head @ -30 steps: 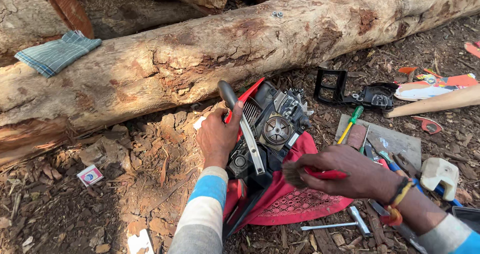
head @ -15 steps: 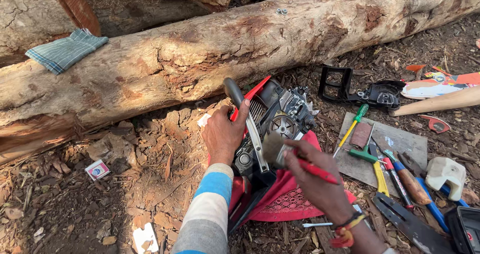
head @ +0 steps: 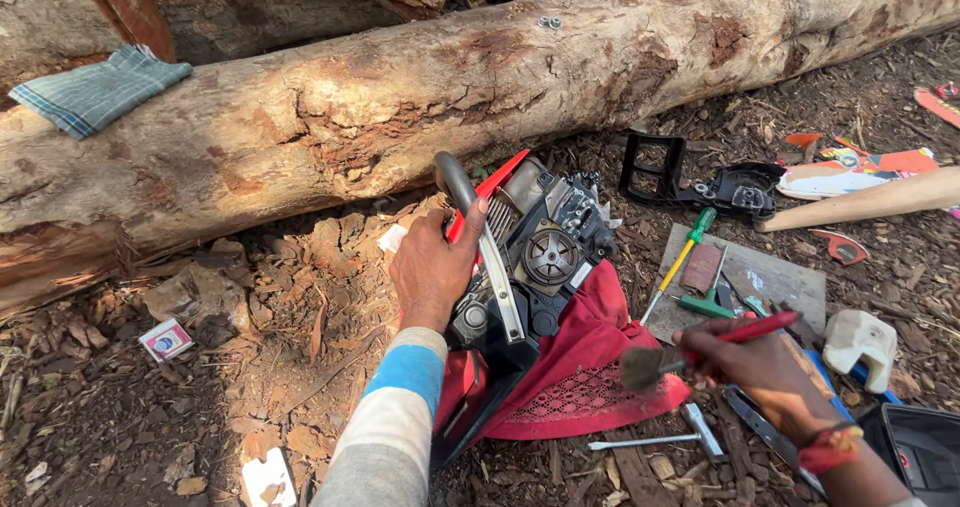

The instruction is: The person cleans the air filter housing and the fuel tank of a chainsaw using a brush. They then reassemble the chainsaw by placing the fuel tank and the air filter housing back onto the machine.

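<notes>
Steadying chainsaw body [head: 530, 267]: your left hand [head: 432, 272] stays clamped on handle; right hand [head: 765, 367], gripping red-handled brush [head: 700, 347], has withdrawn right, off engine.

A small, flat, rectangular cardboard box [head: 166, 339] — white with red edging and a round blue mark — lay on the wood chips at lower left, well apart from the log. No screens or signs showed.
</notes>
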